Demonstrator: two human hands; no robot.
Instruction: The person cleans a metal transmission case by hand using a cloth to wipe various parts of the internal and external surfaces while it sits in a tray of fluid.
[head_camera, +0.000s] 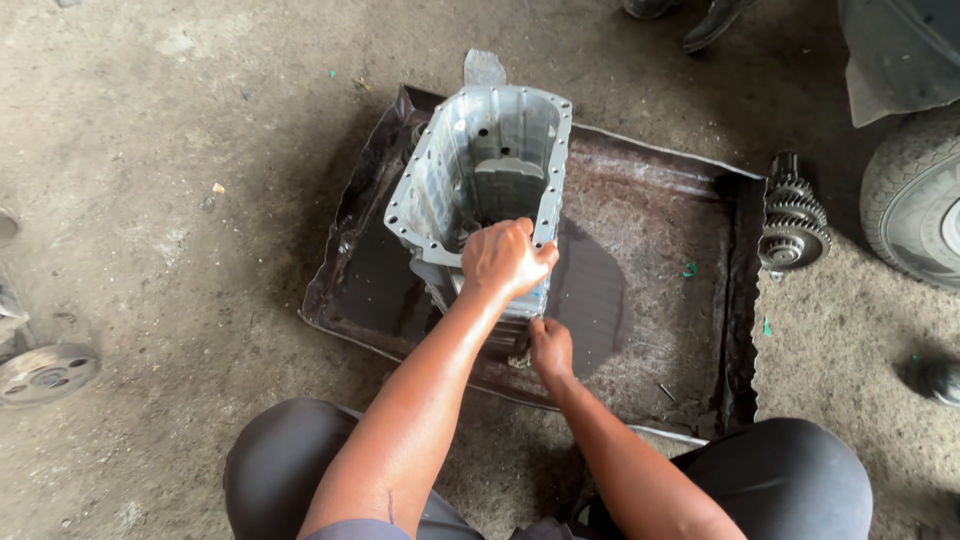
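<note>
Person squats over the work, knees in dark trousers at the bottom edge, both forearms reaching forward.

Right hand (550, 345): low at the near foot of the housing, fingers curled shut around something small and dark; what it is cannot be made out.

Left hand (505, 260): higher, grip closed over the near rim of the aluminium housing (480, 170), fingers hooked across the flange.

Housing: open-topped, deep cast shell, bolt holes round its flange, standing upright with the mouth up. It sits in the left half of a shallow metal drip tray (660, 230).

Tray: dark, oily, edges bent up, lying flat on the concrete floor (180, 180).

Just beyond the tray's right edge, a gear cluster shaft (793, 225) on the floor. Further right, a vehicle tyre (915, 200). Far left, a round metal disc (45, 372). At the top edge, another person's shoes (700, 15).
</note>
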